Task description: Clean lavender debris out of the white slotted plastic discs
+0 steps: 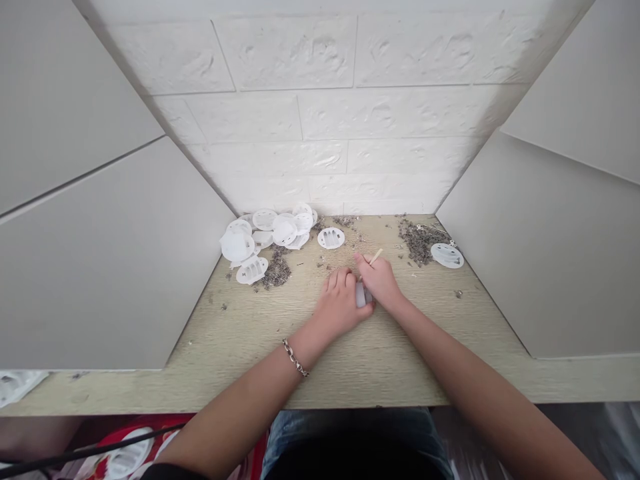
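My left hand (pixel 341 301) wears a chain bracelet at the wrist and presses a small white plastic piece (pixel 360 295) on the wooden tabletop. Much of that piece is covered by my fingers. Close against it, my right hand (pixel 383 280) is closed around a thin pale stick (pixel 377 255), whose upper end sticks out past the thumb. The stick's lower end is hidden. Just beyond my hands lies an oval white plastic disc (pixel 331 238) with slots in it.
Several white discs (pixel 285 230) are heaped at the back left, by a pile of small grey bits (pixel 277 268). Another grey pile (pixel 420 241) and a disc (pixel 447 256) lie at the right. Grey panels flank the tabletop (pixel 240 340); a brick-patterned wall (pixel 325 110) closes the back.
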A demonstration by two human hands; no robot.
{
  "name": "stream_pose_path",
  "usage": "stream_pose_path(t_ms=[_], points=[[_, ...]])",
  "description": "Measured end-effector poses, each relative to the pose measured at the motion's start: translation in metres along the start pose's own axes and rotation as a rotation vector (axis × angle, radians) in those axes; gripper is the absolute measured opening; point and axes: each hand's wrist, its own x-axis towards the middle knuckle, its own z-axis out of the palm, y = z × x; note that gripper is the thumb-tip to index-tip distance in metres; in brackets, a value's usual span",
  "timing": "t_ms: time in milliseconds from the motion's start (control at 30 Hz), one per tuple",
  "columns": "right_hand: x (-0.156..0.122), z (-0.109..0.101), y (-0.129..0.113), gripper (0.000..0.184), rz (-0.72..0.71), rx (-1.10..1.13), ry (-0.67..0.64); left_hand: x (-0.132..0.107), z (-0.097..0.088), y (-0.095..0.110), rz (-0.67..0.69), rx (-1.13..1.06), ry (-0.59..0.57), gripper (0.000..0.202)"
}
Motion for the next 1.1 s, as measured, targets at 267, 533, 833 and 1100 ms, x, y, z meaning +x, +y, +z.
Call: stream_pose_path(t_ms=[267,533,833,1100], points=[[-0.002,-0.0013,-0.001,0.037,-0.051,-0.061,-0.008,0.0002,0.0009,-0.0004,-0.005,0.008,-0.007,0.051],[-0.0025,-0.0017,-0.0018,0.036,-0.084,-0.08,0.007,0.0014,0.0017,-0.0008,-0.013,0.023,-0.007,0.053],[-0.0045,-0.0018,0.0033,0.039,-0.14,-0.061,0.014,0.0004,0.0025,-0.0001,-0.017,0.015,-0.001,0.055],[-0.005,-0.0013,0.0011,0.038,-0.094,-0.071,0.02,0.0002,0.0048,-0.0027,-0.002,0.001,0.008,0.052]])
